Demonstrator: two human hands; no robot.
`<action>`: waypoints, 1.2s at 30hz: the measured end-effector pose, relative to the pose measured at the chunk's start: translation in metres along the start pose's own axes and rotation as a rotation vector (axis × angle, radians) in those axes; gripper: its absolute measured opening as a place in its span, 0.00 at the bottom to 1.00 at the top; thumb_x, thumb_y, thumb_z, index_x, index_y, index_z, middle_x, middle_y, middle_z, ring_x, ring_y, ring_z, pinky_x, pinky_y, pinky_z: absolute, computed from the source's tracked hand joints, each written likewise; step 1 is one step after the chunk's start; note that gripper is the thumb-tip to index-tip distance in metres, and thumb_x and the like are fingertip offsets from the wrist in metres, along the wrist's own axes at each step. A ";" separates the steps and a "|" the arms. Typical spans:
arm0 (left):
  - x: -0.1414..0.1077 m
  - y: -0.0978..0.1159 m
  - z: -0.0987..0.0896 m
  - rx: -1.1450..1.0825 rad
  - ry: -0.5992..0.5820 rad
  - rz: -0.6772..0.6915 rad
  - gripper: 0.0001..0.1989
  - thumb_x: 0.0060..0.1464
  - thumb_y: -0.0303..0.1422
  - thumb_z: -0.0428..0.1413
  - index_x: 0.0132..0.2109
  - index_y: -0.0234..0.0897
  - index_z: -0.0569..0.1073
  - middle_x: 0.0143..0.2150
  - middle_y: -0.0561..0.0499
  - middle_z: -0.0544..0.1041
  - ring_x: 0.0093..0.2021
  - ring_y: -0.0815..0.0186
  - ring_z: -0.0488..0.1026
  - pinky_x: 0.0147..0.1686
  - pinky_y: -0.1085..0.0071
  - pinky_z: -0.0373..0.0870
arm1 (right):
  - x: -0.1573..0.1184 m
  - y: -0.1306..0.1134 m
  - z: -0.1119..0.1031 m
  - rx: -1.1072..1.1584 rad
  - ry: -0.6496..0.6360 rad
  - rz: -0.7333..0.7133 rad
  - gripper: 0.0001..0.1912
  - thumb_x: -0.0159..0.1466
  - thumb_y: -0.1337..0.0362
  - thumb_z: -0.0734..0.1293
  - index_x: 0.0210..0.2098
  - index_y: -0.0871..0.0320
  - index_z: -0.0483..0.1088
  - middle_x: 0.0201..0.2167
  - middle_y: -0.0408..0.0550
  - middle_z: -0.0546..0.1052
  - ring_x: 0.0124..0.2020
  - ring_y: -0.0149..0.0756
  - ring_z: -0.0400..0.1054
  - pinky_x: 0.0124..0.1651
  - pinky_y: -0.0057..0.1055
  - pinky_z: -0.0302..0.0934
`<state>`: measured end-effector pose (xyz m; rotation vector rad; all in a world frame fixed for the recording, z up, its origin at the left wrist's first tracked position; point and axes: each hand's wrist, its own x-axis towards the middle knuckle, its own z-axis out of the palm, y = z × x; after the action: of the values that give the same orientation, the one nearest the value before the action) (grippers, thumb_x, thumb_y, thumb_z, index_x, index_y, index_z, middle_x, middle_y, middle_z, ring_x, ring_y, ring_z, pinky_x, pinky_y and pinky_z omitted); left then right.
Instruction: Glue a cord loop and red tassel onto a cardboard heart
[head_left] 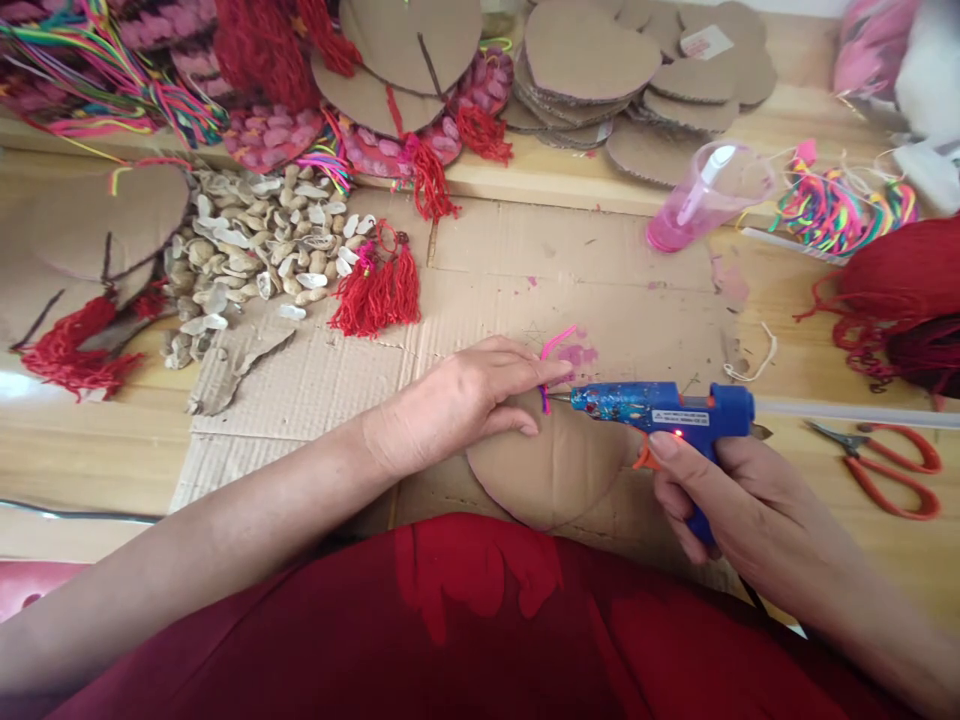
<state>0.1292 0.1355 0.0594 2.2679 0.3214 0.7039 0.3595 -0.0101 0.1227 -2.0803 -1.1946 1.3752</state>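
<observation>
Burning could be caused by slippage of the hot-glue gun (657,404), gripped by the right hand (739,495), toward the left hand (469,395) (grip on pink cord (556,341) cannot be told).

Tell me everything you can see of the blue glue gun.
The glue gun is blue, apparently plastic, with a speckled barrel, metal nozzle, white label, orange trigger and lit red light. A pale stick extends from its rear. It is held roughly level partly over the cardboard disc, nozzle pointing picture-left at the coloured cord by the left hand; nozzle contact is unclear. The right hand grips the handle.
</observation>
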 end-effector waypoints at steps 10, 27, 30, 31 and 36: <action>0.000 0.002 -0.001 0.001 -0.018 -0.022 0.28 0.60 0.37 0.61 0.66 0.36 0.69 0.53 0.41 0.80 0.55 0.57 0.76 0.57 0.60 0.72 | -0.006 0.008 -0.001 0.003 -0.004 -0.052 0.30 0.69 0.41 0.60 0.19 0.54 0.63 0.11 0.40 0.66 0.12 0.29 0.61 0.17 0.26 0.54; 0.001 0.002 -0.003 -0.001 -0.023 -0.024 0.28 0.59 0.38 0.62 0.65 0.38 0.69 0.54 0.42 0.80 0.55 0.58 0.75 0.57 0.59 0.72 | -0.017 -0.006 0.000 -0.080 0.002 -0.034 0.31 0.68 0.39 0.59 0.18 0.54 0.61 0.11 0.42 0.67 0.14 0.32 0.60 0.19 0.28 0.53; 0.001 0.002 -0.003 -0.004 -0.021 -0.007 0.28 0.59 0.37 0.62 0.64 0.35 0.70 0.53 0.41 0.80 0.55 0.58 0.75 0.57 0.60 0.72 | -0.019 -0.008 -0.001 -0.076 0.014 -0.039 0.30 0.69 0.40 0.59 0.20 0.54 0.62 0.12 0.42 0.67 0.15 0.31 0.61 0.19 0.28 0.53; 0.001 0.002 -0.003 -0.005 -0.022 -0.004 0.29 0.59 0.38 0.62 0.64 0.35 0.70 0.53 0.41 0.80 0.55 0.58 0.75 0.57 0.60 0.72 | -0.019 -0.008 -0.001 -0.071 0.019 -0.033 0.29 0.69 0.41 0.59 0.20 0.54 0.62 0.12 0.41 0.67 0.15 0.30 0.61 0.20 0.27 0.53; 0.001 0.003 -0.004 0.002 -0.019 -0.009 0.28 0.60 0.38 0.61 0.65 0.38 0.70 0.53 0.43 0.80 0.55 0.59 0.75 0.57 0.60 0.72 | -0.018 -0.007 0.000 -0.075 0.019 -0.012 0.30 0.69 0.40 0.59 0.19 0.54 0.62 0.11 0.41 0.66 0.14 0.31 0.60 0.19 0.28 0.53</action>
<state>0.1280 0.1361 0.0639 2.2723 0.3238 0.6772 0.3533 -0.0208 0.1373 -2.1290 -1.2668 1.3213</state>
